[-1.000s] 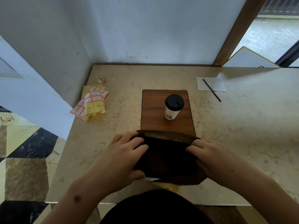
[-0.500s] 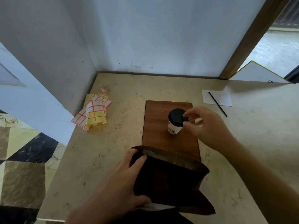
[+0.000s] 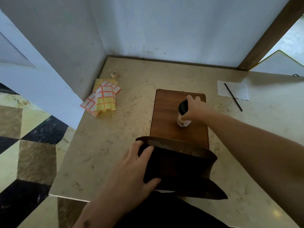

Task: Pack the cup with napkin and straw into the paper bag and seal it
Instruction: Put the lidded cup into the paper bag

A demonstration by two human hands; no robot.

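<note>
Head view: right hand (image 3: pixel 195 108) grasps the cup (image 3: pixel 183 115) on the board (image 3: pixel 166 116); left hand (image 3: pixel 131 168) grips the open, empty-looking paper bag (image 3: pixel 179 170). Napkin (image 3: pixel 241 90), straw (image 3: pixel 233 97) unpacked; sealing remains.

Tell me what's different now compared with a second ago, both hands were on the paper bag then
The right hand left the paper bag, reached forward to the cup on the wooden board and now grips it just under the black lid. The left hand still holds the bag's left edge, keeping it open. The napkin, straw and sticker sheets lie where they were.
</note>
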